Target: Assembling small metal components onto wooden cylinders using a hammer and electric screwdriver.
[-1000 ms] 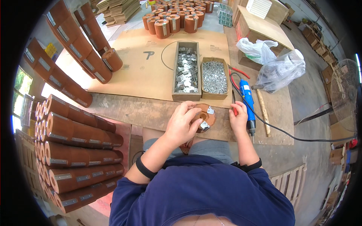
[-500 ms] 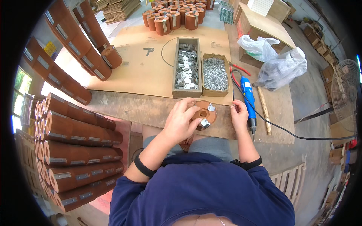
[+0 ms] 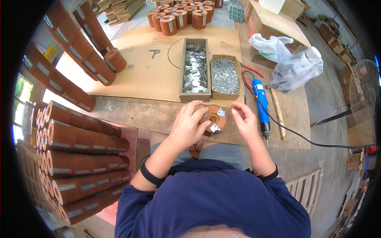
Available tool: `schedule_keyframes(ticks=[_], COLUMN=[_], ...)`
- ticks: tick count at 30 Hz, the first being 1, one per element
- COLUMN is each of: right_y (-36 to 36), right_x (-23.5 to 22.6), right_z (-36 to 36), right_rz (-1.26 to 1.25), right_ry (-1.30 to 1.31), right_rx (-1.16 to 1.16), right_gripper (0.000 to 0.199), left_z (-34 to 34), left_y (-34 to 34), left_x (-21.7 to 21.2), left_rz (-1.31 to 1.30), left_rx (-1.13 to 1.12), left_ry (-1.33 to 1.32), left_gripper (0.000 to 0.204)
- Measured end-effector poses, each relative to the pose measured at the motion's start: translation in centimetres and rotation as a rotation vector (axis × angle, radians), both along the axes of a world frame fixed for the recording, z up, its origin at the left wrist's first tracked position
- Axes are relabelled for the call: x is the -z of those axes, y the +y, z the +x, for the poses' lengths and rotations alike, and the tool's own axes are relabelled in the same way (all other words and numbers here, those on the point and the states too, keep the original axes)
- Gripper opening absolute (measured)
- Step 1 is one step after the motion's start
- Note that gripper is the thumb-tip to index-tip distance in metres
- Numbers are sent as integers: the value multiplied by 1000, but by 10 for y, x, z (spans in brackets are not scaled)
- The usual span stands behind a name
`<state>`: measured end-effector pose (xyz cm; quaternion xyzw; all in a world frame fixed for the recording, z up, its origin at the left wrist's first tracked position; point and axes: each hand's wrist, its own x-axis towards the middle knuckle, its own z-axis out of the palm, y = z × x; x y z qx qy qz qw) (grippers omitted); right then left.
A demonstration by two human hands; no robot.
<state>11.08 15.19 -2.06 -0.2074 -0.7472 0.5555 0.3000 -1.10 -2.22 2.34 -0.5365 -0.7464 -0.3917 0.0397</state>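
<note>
Brown and smooth, the round spool-like coil [image 3: 212,119] lies flat at the near edge of the wooden workbench [image 3: 131,115], its hollow centre facing up so its short axis stands vertical; two small grey metal tabs sit on its top face. The left hand [image 3: 187,126] curls over the coil's left side, fingers pressed on its rim and top, steadying it. The right hand [image 3: 245,121] hovers just beside the coil on the right, thumb and forefinger pinched together; whether something small sits between them cannot be told. Just beyond the coil stand two open wooden boxes side by side, long axes running away from the person: the left box [image 3: 195,71] holds flat metal tabs, the right box [image 3: 224,75] shiny loose screws. A blue electric screwdriver [image 3: 260,101] lies to the right, tip toward the person, its black cable trailing off. Stacked brown cylinders [image 3: 79,146] fill the left.
</note>
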Motion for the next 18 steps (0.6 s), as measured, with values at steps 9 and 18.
schedule_keyframes(ticks=[9, 18], right_y=[-21, -25], right_x=[-25, -27], right_z=[-3, -6], right_rz=[569, 502], right_ry=[23, 16], right_rx=[-94, -65], right_gripper=[17, 13], left_z=[1, 3], left_y=[-2, -4], left_x=[4, 7], left_rz=[-73, -86], left_rx=[2, -10], left_ry=[-57, -43], left_gripper=[41, 42])
